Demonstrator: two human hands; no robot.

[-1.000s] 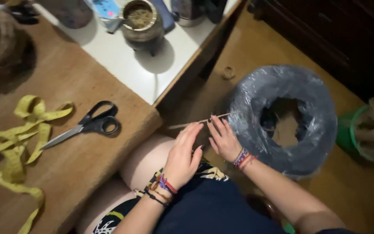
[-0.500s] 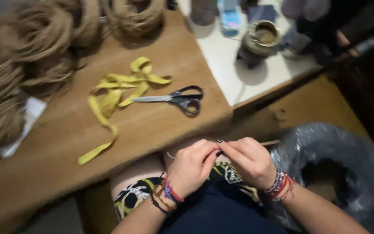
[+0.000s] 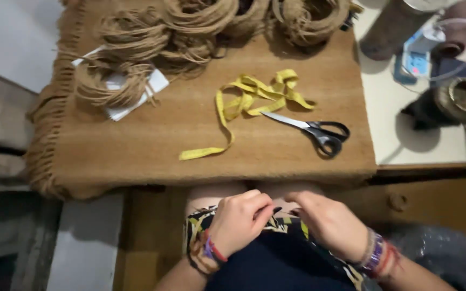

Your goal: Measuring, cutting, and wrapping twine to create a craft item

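Both my hands are low in the view, over my lap and just below the table edge. My left hand (image 3: 240, 221) has its fingers curled, and its fingertips meet those of my right hand (image 3: 327, 222). Together they pinch a thin twine strand, which is hardly visible between the fingers. Braided bracelets sit on both wrists. On the brown fibre mat (image 3: 152, 145) above the hands lie black-handled scissors (image 3: 319, 132), their blades pointing left. A crumpled yellow tape measure (image 3: 244, 99) lies next to them.
Several coils of brown twine (image 3: 136, 48) crowd the far edge of the mat, with white paper (image 3: 122, 97) under one. On the white tabletop (image 3: 405, 145) to the right stand a metal cup (image 3: 464, 97) and a grey cylinder (image 3: 386, 29). A plastic-wrapped roll (image 3: 443, 253) lies on the floor at lower right.
The view has swung left and up, from the wrapped roll to the mat and twine coils. My hands have drawn in from the roll and come together over my lap.
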